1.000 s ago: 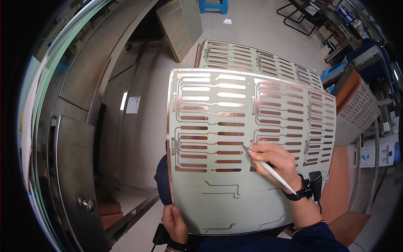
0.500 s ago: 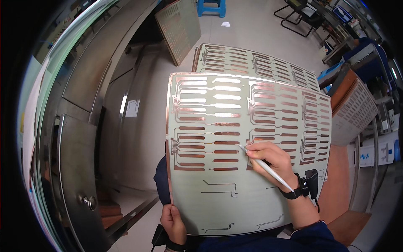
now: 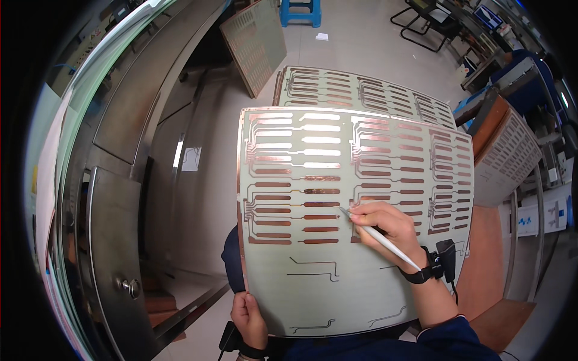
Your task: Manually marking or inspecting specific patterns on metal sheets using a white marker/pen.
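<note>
A large pale green circuit board (image 3: 361, 289) with rows of copper strips leans in front of me, its lower edge close to my body. My left hand (image 3: 248, 316) is closed on the board's lower left edge, thumb lying over the front face. Over the middle of the board, my right hand (image 3: 385, 224) pinches a slim white pen-shaped tool (image 3: 391, 248) with a pointed grey tip. That tip is at the right end of a copper strip (image 3: 322, 204); whether it touches the surface I cannot tell. Black straps with small boxes circle both wrists.
Behind the board stands a stack of similar boards (image 3: 367, 90). Another board (image 3: 256, 45) leans at the far left, and more boards (image 3: 512, 147) stand at the right. A metal cabinet (image 3: 114, 240) runs along my left. A blue stool (image 3: 300, 12) and a black chair (image 3: 430, 21) are farther off.
The whole view has shifted slightly. Both hands keep their holds, and the tool's tip stays by the same copper strip.
</note>
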`<state>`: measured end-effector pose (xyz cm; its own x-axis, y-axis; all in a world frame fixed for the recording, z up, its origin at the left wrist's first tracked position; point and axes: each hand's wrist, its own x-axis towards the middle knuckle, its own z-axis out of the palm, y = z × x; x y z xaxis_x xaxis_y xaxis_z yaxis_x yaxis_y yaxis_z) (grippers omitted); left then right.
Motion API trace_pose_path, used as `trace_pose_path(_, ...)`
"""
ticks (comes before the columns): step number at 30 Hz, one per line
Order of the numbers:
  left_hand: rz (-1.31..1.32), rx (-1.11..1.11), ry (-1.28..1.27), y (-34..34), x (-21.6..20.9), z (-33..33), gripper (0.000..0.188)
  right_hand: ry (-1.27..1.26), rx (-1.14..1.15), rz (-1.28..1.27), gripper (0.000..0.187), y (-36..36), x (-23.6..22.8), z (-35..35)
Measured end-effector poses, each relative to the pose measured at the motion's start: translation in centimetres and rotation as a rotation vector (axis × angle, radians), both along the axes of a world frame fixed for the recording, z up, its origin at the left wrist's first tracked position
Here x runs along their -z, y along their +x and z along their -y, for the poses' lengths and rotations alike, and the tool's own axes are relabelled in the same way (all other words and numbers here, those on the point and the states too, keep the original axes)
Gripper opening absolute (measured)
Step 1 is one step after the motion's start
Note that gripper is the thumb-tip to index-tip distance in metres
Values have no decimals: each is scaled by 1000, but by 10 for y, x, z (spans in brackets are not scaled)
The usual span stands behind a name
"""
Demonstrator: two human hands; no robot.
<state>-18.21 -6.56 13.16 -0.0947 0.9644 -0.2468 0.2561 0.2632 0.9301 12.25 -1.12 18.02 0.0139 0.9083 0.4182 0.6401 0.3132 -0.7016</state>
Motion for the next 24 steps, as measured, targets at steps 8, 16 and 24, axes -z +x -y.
trace_pose_path(8,31,-18,32,-2,5,1,28,-5,-28,-30,23,2,-3,-1)
trace_pose_path(16,23,-13,10,-4,5,1,28,-8,7,-20,24,0,-1,-1)
trace_pose_path(24,32,-17,23,-6,9,1,28,-133,65,-210,18,-1,-5,-1)
